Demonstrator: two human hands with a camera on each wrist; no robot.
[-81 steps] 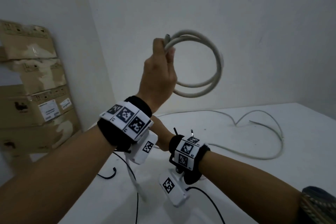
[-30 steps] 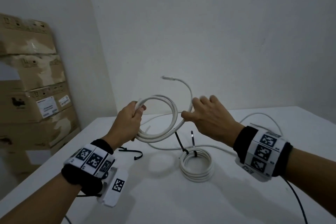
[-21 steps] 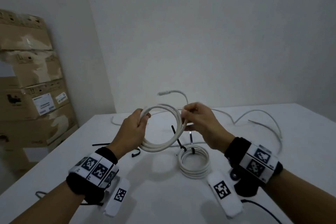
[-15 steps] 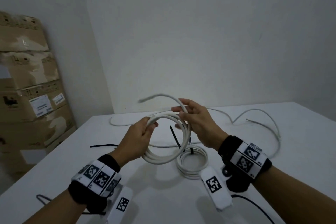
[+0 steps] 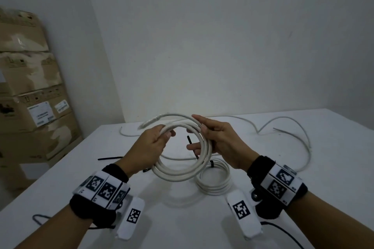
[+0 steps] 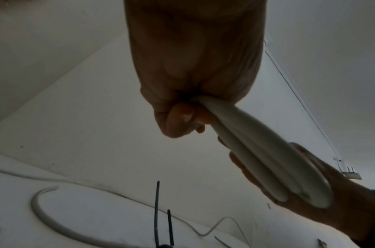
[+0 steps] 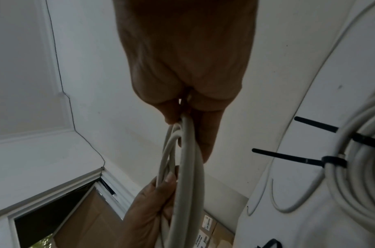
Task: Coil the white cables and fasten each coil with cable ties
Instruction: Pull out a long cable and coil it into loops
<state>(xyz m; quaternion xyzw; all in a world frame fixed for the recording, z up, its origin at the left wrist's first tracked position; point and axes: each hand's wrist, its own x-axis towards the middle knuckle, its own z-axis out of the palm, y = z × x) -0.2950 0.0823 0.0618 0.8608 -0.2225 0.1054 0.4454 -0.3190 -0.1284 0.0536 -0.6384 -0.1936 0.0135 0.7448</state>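
I hold the coil [image 5: 183,153] above the counter [image 5: 303,198]: my left hand [image 5: 149,145] grips its left side, my right hand [image 5: 222,143] curls round its right side, index finger straight.

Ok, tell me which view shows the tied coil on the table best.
Head view: the tied coil shows whole, partly behind the held coil. Right wrist crops it at the edge but shows its ties. Left wrist misses it.

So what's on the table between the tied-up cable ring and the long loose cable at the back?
Head view: between the tied coil and the loose cable, only bare table and the right hand holding the new coil above it.
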